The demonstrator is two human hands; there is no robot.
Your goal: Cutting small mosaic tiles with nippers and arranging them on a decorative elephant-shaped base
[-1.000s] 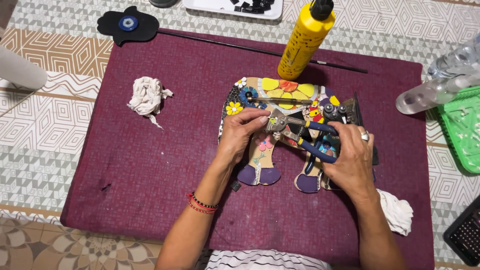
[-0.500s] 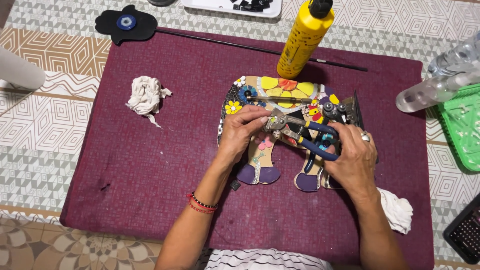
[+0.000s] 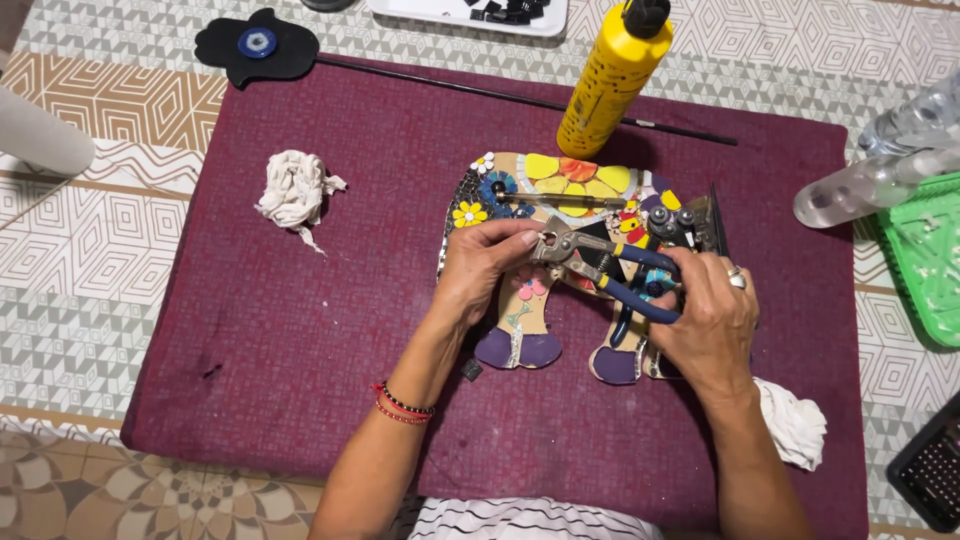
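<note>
Our right hand [image 3: 705,315] closes its fingers on the blue-handled metal nippers [image 3: 600,268]. Our left hand [image 3: 485,265] pinches a small piece at the nippers' tip, above the colourful elephant-shaped mosaic board [image 3: 560,200].

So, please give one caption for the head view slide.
Right hand grips blue-handled nippers over a mosaic piece; left hand steadies the tip.

the left hand [image 3: 487,262] and right hand [image 3: 708,315] cover the middle of the mosaic piece [image 3: 560,190], so its pattern there cannot be read. whatever sits at the nipper jaws (under the left fingertips) is too small to tell. the white tray [image 3: 470,12], green tray [image 3: 925,265] and dark keypad [image 3: 930,470] are cut off by the edges. the right forearm hides part of a white cloth [image 3: 795,425].
</note>
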